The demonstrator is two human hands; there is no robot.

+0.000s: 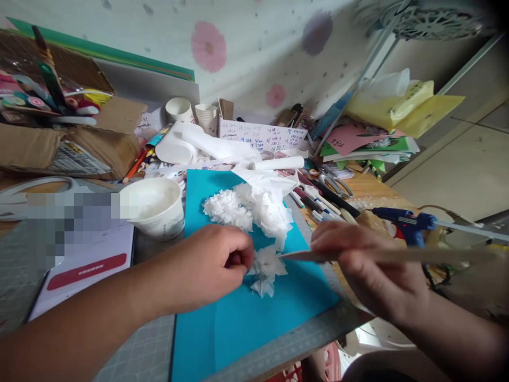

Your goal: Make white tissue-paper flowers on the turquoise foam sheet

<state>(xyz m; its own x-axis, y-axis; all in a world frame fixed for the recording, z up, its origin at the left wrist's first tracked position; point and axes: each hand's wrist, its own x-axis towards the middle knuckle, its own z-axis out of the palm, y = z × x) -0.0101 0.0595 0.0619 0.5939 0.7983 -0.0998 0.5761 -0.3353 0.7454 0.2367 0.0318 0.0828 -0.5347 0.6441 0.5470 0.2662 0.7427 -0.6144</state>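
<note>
Nearest the camera, the two hands are meeting over a blue paper sheet [254, 323] that is lying on the worktop [286, 345]. The left hand [207, 265] is curling closed, its fingertips pinching the edge of a small white tissue flower [265, 268] that is sitting on the sheet, near its middle. The right hand [369, 265] is closing around a thin wooden stick [397, 255] — the grip is firm, thumb and fingers wrapping it.

The stick is lying almost level, its long axis running left to right across the scene; its tip is pointing left and touching the flower's right side, while its other end is trailing off past the right hand toward the right edge.

Judging by what is lying about, the work seems to be partly along: just beyond the small flower, a cluster of finished-looking tissue puffs [248, 207] is already sitting on the far part of the blue sheet, and the piece under the fingers appears to be one more being shaped or placed. Much of the near part of the sheet is showing bare blue, so more pieces may be left to add — that is a guess.

To the left of the sheet a white paper cup [153, 207] is standing upright. To the right, a blue glue gun [405, 220] is resting near the worktop's edge. Farther back, pens, scissors [336, 185], a handwritten note [262, 136] and a cardboard box [59, 132] are crowding the far side.
</note>
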